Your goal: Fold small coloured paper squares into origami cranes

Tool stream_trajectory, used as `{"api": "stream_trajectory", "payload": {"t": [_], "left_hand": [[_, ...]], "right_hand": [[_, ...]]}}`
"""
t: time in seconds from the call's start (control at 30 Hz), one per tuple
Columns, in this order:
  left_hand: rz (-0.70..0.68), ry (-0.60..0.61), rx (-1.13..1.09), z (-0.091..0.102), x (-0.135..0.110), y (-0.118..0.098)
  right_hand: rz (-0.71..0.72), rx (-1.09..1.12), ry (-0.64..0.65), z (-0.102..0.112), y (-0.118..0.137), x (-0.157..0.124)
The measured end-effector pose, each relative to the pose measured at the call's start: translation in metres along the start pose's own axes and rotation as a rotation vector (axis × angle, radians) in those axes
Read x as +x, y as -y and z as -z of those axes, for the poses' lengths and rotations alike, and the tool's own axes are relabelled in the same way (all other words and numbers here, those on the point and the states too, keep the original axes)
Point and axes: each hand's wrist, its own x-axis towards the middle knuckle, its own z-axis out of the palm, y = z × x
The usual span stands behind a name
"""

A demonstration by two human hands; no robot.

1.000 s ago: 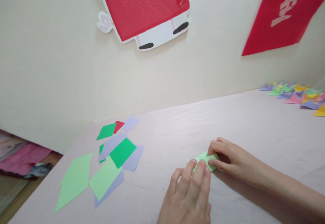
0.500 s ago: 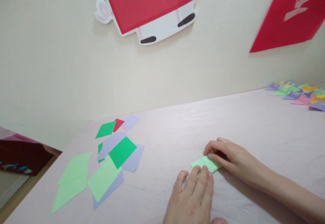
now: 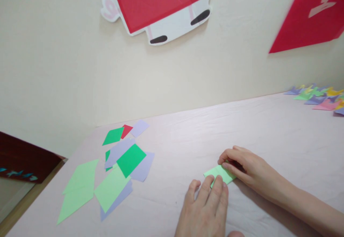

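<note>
A small folded light green paper [image 3: 218,172] lies on the pale pink table [image 3: 204,133]. My left hand [image 3: 205,208] rests flat with its fingers stretched out, the fingertips pressing on the paper's near edge. My right hand [image 3: 243,165] comes in from the right with its fingers curled, pinching the paper's far right end. Part of the paper is hidden under both hands.
Loose paper sheets [image 3: 118,169] in light green, dark green, lilac and red lie scattered at the table's left. A row of several folded coloured paper shapes [image 3: 319,97] sits at the far right by the wall. Red decorations [image 3: 161,4] hang on the wall.
My left hand has slid back toward me, uncovering more of the green paper. My right hand's fingers have shifted along the paper's far end. The view has drifted slightly.
</note>
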Motion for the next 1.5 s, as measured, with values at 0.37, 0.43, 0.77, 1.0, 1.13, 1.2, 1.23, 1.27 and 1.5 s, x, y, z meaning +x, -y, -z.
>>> {"api": "stream_trajectory", "payload": {"t": [0.37,0.43,0.77,1.0,1.13,1.2,1.23,1.27,1.5], "left_hand": [[0.000,-0.144,0.033,0.002,0.004,0.001],[0.002,-0.148,0.039,0.002,0.004,0.001],[0.023,-0.194,0.099,-0.003,0.005,0.002],[0.003,-0.149,0.109,0.002,0.010,0.002],[0.006,-0.195,0.049,0.009,0.017,0.005],[0.011,-0.202,0.036,0.011,0.019,0.006],[0.005,-0.204,0.033,0.012,0.020,0.006],[-0.001,-0.205,0.031,0.013,0.020,0.007],[0.005,-0.178,0.022,0.012,0.019,0.006]], "right_hand": [[0.027,-0.003,-0.069,-0.005,-0.002,-0.003],[0.033,-0.005,-0.080,-0.006,-0.002,-0.003],[0.073,-0.002,-0.118,-0.011,-0.005,-0.005],[0.087,-0.013,-0.123,-0.013,-0.006,-0.004],[0.092,-0.010,-0.129,-0.015,-0.007,-0.004],[0.085,-0.022,-0.126,-0.015,-0.007,-0.004],[0.079,-0.028,-0.125,-0.015,-0.007,-0.004],[0.077,-0.032,-0.120,-0.014,-0.007,-0.005],[0.109,-0.033,-0.067,-0.007,0.009,-0.014]]}}
